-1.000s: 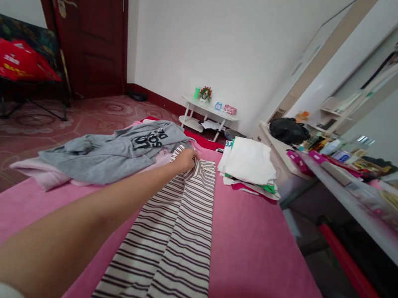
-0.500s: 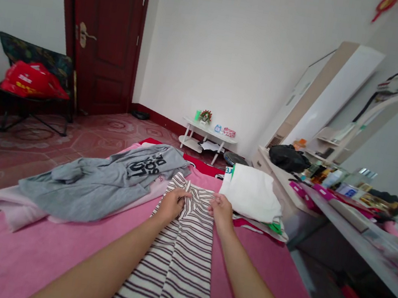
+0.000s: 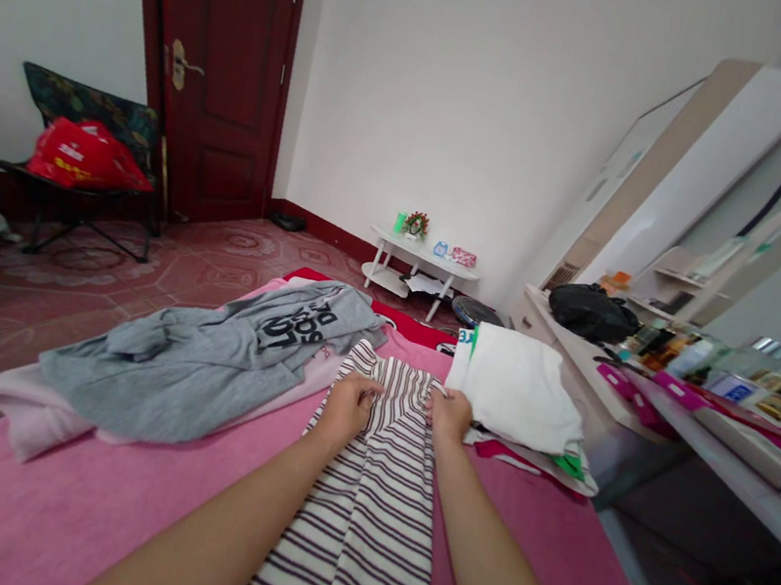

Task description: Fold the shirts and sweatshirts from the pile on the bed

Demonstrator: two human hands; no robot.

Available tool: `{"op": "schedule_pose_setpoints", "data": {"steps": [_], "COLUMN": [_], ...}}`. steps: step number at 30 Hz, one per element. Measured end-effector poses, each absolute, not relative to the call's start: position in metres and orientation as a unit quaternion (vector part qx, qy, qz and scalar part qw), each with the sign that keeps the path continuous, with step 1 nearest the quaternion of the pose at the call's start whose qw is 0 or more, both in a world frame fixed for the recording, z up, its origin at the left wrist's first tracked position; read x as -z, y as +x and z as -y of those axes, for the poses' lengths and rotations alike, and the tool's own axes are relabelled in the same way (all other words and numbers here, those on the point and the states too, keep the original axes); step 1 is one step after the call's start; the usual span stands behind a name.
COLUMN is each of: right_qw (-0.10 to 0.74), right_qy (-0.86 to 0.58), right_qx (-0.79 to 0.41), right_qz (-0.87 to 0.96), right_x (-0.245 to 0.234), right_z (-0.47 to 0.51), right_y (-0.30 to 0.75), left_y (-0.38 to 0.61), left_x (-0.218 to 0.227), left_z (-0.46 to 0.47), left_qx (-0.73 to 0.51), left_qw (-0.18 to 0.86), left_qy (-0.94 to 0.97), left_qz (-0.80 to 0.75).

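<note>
Both hands [image 3: 347,406] [image 3: 450,414] closed on striped garment [image 3: 386,514]

Just below the frame's centre, the left hand [image 3: 348,407] and right hand [image 3: 449,415] grip the striped garment [image 3: 392,510] near its upper end; a grey top [image 3: 200,371] lies at centre left; folded clothes [image 3: 524,388] sit stacked right of centre; a dark-red door [image 3: 227,59] stands upper left.

Your one camera sits on your head, looking forward and down across the pink cover [image 3: 68,499]. Your left hand [image 3: 347,406] and right hand [image 3: 450,417] are fairly near it, mid-view; you see the door [image 3: 222,88] and white wall [image 3: 466,97] well beyond.
</note>
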State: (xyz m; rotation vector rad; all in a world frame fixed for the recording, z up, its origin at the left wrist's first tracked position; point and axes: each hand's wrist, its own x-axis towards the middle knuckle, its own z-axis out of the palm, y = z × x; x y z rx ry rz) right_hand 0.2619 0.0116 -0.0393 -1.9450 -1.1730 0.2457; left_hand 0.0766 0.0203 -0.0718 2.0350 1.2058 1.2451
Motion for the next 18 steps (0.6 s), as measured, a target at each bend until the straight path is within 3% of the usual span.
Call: {"op": "schedule_pose_setpoints", "data": {"steps": [8, 18], "right_qw": [0.402, 0.333], "right_qy": [-0.786, -0.632], "right_qx": [-0.053, -0.118], "right_qz": [0.467, 0.689], "right_x": [0.058, 0.071], "right_z": [-0.01, 0.069], "right_y": [0.263, 0.265], "left_y": [0.071, 0.046], "left_x": [0.072, 0.067], "left_z": [-0.014, -0.005], "left_qx": [-0.408, -0.325], "left_qw": [0.185, 0.185], "left_qy": [0.74, 0.821], "left_qz": [-0.502, -0.432]}}
